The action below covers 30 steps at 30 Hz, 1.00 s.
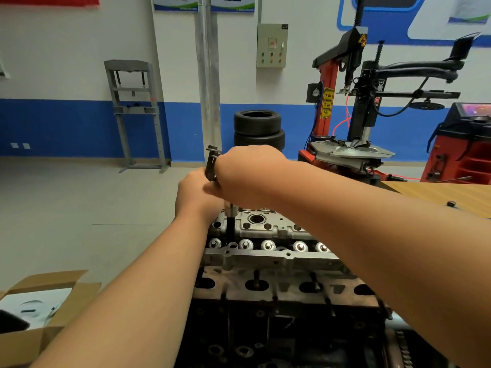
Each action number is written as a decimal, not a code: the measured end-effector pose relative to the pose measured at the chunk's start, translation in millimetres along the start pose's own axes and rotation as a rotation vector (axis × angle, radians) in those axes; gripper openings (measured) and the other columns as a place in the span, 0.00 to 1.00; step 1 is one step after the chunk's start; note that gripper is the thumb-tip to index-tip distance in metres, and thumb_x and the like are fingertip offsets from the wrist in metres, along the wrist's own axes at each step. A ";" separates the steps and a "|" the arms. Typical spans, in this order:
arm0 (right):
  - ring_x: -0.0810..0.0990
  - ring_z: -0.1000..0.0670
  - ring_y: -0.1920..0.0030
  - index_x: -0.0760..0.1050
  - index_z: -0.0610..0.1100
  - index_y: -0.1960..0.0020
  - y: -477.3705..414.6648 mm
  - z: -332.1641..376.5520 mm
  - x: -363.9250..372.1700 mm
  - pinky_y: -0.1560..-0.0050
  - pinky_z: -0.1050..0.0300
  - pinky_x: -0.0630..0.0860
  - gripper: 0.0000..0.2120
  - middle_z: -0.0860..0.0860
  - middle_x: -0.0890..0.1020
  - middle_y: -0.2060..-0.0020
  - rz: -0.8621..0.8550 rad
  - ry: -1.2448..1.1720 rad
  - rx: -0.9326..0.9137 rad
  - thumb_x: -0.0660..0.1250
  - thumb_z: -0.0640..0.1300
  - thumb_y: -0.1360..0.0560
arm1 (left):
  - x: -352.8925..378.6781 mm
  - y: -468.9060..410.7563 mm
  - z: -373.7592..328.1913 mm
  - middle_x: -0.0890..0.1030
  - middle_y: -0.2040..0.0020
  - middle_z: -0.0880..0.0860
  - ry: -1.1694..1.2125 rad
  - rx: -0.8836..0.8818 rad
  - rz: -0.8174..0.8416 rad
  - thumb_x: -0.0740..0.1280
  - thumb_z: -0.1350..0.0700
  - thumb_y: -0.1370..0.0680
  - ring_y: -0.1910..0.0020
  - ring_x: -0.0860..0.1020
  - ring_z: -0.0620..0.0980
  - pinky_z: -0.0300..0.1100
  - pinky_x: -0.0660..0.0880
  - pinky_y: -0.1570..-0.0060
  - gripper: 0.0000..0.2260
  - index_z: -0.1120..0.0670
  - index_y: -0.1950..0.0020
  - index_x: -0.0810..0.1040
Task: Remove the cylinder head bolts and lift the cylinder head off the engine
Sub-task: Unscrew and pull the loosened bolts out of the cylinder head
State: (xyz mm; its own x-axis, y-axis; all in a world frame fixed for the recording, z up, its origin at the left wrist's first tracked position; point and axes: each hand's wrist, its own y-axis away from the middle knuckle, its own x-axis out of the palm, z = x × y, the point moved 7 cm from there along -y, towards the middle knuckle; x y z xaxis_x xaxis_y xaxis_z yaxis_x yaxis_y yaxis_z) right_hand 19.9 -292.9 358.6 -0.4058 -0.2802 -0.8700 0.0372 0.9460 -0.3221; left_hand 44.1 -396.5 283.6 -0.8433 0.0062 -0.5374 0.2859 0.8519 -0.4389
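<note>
Silver cast-aluminium cylinder head [265, 257] seated on top of dark, grimy engine block [279, 322], low centre of view. Row of shiny round caps [268, 245] along near upper edge of head; round bore [256, 218] further back. Dark oval ports on near side face, studs sticking out beside them.

Dark metal wrench with black socket shaft [230, 227] standing near-upright, lower end down in a hole at left end of head, just behind the cap row. Top of wrench poking out above both hands.

Right hand [247, 173] reaching across from the right, curled round upper part of wrench, back of hand toward camera. Left hand [194, 189] touching it, wrapped on same wrench slightly lower; fingertips hidden behind right hand.

Around:
- Open brown cardboard box [39, 338] bottom left, white sheet inside.
- Light wooden counter [438, 195] at right behind forearm, small dark part [451, 203] on it.
- Two stacked black tyres [259, 130] against blue-and-white wall.
- Red and black tyre changer [353, 102] right of tyres.
- Grey steel press frame [135, 110] to left.
- Beige control box [272, 46] on wall.
</note>
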 end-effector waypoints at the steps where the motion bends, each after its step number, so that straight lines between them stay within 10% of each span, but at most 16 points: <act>1: 0.67 0.53 0.72 0.69 0.45 0.57 -2.0 1.7 -0.6 0.74 0.59 0.60 0.13 0.52 0.70 0.70 0.005 -0.006 -0.028 0.57 0.53 0.20 | -1.3 1.0 0.9 0.71 0.69 0.51 -0.008 -0.012 -0.016 0.57 0.68 0.26 0.71 0.66 0.46 0.38 0.59 0.73 0.14 0.53 0.68 0.66; 6: 0.71 0.52 0.69 0.74 0.43 0.51 -0.9 6.1 -0.6 0.73 0.59 0.64 0.12 0.50 0.77 0.64 0.034 -0.080 -0.118 0.63 0.52 0.23 | -3.0 2.0 -0.4 0.68 0.71 0.49 0.006 -0.023 -0.022 0.57 0.67 0.25 0.72 0.64 0.44 0.38 0.57 0.74 0.16 0.53 0.70 0.64; 12: 0.67 0.53 0.72 0.64 0.45 0.66 -2.1 2.8 5.5 0.74 0.59 0.59 0.19 0.52 0.69 0.70 0.104 0.040 -0.008 0.56 0.54 0.20 | 0.6 -1.4 0.3 0.70 0.68 0.48 0.007 -0.026 -0.019 0.58 0.65 0.23 0.70 0.67 0.45 0.37 0.59 0.73 0.14 0.51 0.67 0.66; 18: 0.75 0.51 0.57 0.77 0.43 0.41 4.1 20.0 9.7 0.70 0.62 0.63 0.12 0.48 0.79 0.48 0.222 0.084 -0.268 0.61 0.41 0.23 | 5.0 -3.0 3.6 0.74 0.62 0.51 0.125 -0.001 0.029 0.63 0.66 0.24 0.61 0.74 0.51 0.41 0.71 0.64 0.06 0.55 0.55 0.73; 25: 0.65 0.54 0.71 0.70 0.43 0.57 -7.1 12.1 9.0 0.73 0.60 0.58 0.15 0.51 0.69 0.69 0.180 0.040 -0.078 0.54 0.51 0.19 | 0.8 -5.8 -2.5 0.69 0.67 0.47 -0.114 0.058 0.014 0.59 0.65 0.24 0.70 0.66 0.43 0.37 0.59 0.74 0.09 0.52 0.60 0.69; 30: 0.78 0.50 0.56 0.77 0.42 0.42 0.4 19.8 12.5 0.66 0.65 0.66 0.12 0.48 0.80 0.50 0.243 -0.035 -0.245 0.62 0.40 0.24 | 1.3 2.9 -4.8 0.76 0.55 0.53 0.149 0.071 0.071 0.62 0.67 0.23 0.53 0.75 0.54 0.50 0.76 0.49 0.07 0.57 0.48 0.74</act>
State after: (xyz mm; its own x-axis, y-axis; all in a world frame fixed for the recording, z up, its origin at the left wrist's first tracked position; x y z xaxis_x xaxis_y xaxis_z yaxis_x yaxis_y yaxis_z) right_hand 33.0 -299.2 340.2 -0.3804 -0.0433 -0.9238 -0.0932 0.9956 -0.0083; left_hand 41.7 -391.5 285.1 -0.8766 0.1468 -0.4582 0.3736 0.8077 -0.4561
